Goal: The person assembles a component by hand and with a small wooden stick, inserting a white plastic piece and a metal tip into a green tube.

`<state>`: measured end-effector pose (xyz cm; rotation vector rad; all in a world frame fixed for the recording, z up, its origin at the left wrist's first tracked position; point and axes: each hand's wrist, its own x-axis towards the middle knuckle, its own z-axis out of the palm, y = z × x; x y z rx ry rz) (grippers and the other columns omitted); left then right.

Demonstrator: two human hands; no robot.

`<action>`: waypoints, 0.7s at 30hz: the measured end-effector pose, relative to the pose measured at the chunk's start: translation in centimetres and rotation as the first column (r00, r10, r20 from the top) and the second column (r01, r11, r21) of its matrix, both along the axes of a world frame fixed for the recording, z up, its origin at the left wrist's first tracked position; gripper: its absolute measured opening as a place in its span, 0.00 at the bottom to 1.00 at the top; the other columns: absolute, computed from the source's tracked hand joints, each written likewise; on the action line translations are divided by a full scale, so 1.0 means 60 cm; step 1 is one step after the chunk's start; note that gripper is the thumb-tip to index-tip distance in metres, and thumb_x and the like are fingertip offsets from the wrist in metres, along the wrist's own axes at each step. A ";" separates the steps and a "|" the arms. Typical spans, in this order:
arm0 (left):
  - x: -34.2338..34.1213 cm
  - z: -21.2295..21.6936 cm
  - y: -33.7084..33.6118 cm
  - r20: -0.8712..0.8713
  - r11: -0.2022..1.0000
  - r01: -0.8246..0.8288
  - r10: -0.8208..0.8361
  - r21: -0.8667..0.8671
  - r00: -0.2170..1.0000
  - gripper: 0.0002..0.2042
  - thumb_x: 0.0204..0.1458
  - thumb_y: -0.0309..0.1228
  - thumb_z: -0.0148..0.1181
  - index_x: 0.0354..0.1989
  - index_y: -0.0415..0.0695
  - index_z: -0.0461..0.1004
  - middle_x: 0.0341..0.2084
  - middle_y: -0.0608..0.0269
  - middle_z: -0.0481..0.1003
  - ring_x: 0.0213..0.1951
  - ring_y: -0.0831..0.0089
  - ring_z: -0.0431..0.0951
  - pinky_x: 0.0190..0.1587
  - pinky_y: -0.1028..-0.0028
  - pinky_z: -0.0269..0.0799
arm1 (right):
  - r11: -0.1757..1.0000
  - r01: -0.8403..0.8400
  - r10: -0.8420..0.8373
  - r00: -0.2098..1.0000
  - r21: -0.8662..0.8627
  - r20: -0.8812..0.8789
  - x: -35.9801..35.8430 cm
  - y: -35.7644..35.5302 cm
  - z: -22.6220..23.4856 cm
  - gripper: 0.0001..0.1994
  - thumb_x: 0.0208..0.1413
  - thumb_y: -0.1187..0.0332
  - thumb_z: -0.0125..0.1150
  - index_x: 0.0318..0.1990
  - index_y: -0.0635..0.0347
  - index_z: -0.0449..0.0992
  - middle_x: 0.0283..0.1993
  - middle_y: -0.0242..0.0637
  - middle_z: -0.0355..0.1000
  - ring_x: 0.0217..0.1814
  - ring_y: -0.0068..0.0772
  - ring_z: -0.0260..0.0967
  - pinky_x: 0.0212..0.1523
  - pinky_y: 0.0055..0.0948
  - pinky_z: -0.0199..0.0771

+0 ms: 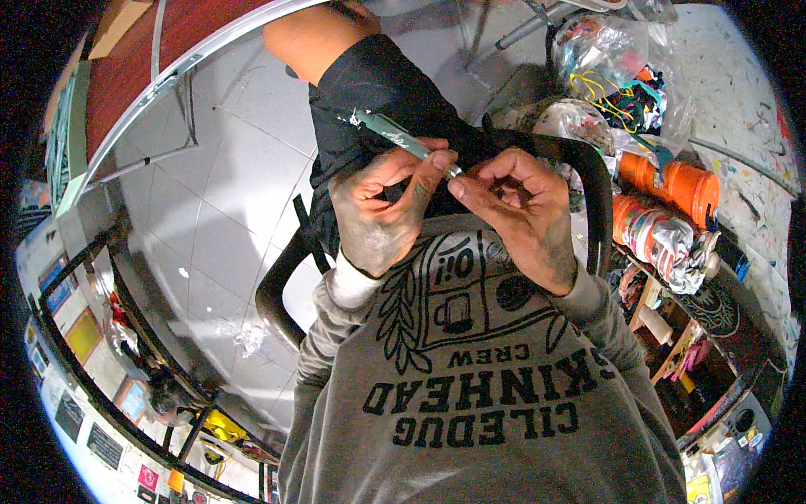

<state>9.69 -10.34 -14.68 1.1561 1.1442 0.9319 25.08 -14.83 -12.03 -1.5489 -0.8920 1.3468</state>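
A slim green pen-like tool (393, 133) is pinched in the left hand (382, 206) grip above the grey printed sweatshirt (487, 395), the right hand (522, 210) grip pinched at its tip, clear bags of coloured wire (600, 63) further right.

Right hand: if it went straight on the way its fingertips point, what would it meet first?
Probably the left hand, whose fingers hold a green-handled tool; the right hand points left toward it. Depth is unclear.
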 end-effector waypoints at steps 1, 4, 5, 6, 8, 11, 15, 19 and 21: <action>-0.001 -0.003 -0.001 0.032 1.000 -0.011 0.011 -0.007 0.999 0.05 0.54 0.24 0.64 0.36 0.36 0.81 0.29 0.62 0.81 0.32 0.82 0.77 0.39 0.80 0.73 | 1.000 -0.003 0.004 1.000 -0.028 0.014 0.000 0.003 0.007 0.07 0.50 0.77 0.69 0.32 0.60 0.74 0.31 0.29 0.73 0.34 0.16 0.70 0.33 0.16 0.70; -0.002 -0.009 -0.003 0.061 0.999 -0.034 0.034 0.010 0.998 0.05 0.54 0.24 0.63 0.37 0.36 0.81 0.29 0.62 0.81 0.32 0.81 0.78 0.39 0.80 0.73 | 0.996 0.093 -0.094 0.988 -0.011 -0.120 -0.008 0.015 0.022 0.08 0.50 0.77 0.69 0.34 0.61 0.75 0.33 0.31 0.74 0.36 0.17 0.71 0.35 0.17 0.71; -0.001 -0.004 -0.002 0.027 0.998 -0.036 0.035 0.042 0.999 0.05 0.54 0.24 0.63 0.37 0.36 0.81 0.30 0.62 0.81 0.32 0.81 0.78 0.39 0.80 0.73 | 0.994 0.112 -0.111 0.985 0.003 -0.134 -0.009 0.016 0.021 0.08 0.50 0.77 0.69 0.35 0.62 0.75 0.33 0.31 0.74 0.37 0.18 0.71 0.35 0.18 0.72; 0.001 0.002 -0.001 -0.007 0.997 -0.036 0.037 0.073 0.999 0.05 0.54 0.24 0.63 0.37 0.36 0.81 0.30 0.62 0.81 0.32 0.81 0.78 0.39 0.80 0.73 | 0.993 0.111 -0.107 0.989 0.033 -0.105 -0.010 0.013 0.009 0.08 0.49 0.77 0.69 0.36 0.62 0.75 0.34 0.31 0.74 0.37 0.18 0.71 0.35 0.18 0.72; 0.002 0.013 0.001 -0.027 0.996 -0.054 0.056 0.066 0.998 0.05 0.55 0.24 0.63 0.36 0.36 0.81 0.30 0.62 0.81 0.32 0.80 0.78 0.39 0.80 0.73 | 0.995 0.080 -0.077 0.996 0.057 -0.046 -0.008 0.013 0.003 0.09 0.49 0.77 0.70 0.37 0.62 0.76 0.34 0.32 0.74 0.36 0.18 0.71 0.35 0.19 0.72; 0.003 0.014 0.001 -0.021 0.995 -0.077 0.079 0.062 0.997 0.04 0.54 0.23 0.63 0.36 0.36 0.81 0.30 0.62 0.81 0.32 0.80 0.78 0.39 0.79 0.73 | 0.999 0.010 -0.011 1.000 0.031 0.026 -0.003 0.014 0.004 0.09 0.49 0.76 0.69 0.38 0.63 0.77 0.33 0.31 0.75 0.34 0.18 0.70 0.34 0.18 0.71; 0.001 0.016 0.003 -0.046 0.998 -0.068 0.068 0.016 0.997 0.05 0.54 0.23 0.64 0.36 0.36 0.81 0.30 0.62 0.81 0.33 0.80 0.78 0.39 0.79 0.73 | 0.997 -0.005 0.005 1.000 -0.073 0.005 0.001 0.018 0.015 0.07 0.51 0.75 0.69 0.37 0.64 0.78 0.31 0.30 0.75 0.30 0.15 0.68 0.31 0.17 0.68; 0.002 0.005 -0.001 0.028 0.996 -0.087 0.086 0.027 0.996 0.05 0.54 0.24 0.64 0.36 0.36 0.81 0.30 0.61 0.81 0.32 0.80 0.78 0.39 0.79 0.73 | 0.999 -0.002 0.000 0.999 -0.042 -0.043 0.003 0.015 0.011 0.07 0.52 0.72 0.69 0.36 0.64 0.79 0.31 0.27 0.76 0.28 0.12 0.65 0.28 0.16 0.65; 0.004 0.000 0.000 0.031 0.989 -0.105 0.102 0.108 0.994 0.04 0.54 0.24 0.64 0.35 0.36 0.81 0.30 0.61 0.81 0.33 0.80 0.78 0.39 0.79 0.73 | 0.996 -0.066 0.073 0.991 -0.063 0.112 0.005 0.019 0.015 0.08 0.53 0.70 0.68 0.35 0.65 0.79 0.30 0.28 0.76 0.27 0.13 0.65 0.27 0.17 0.64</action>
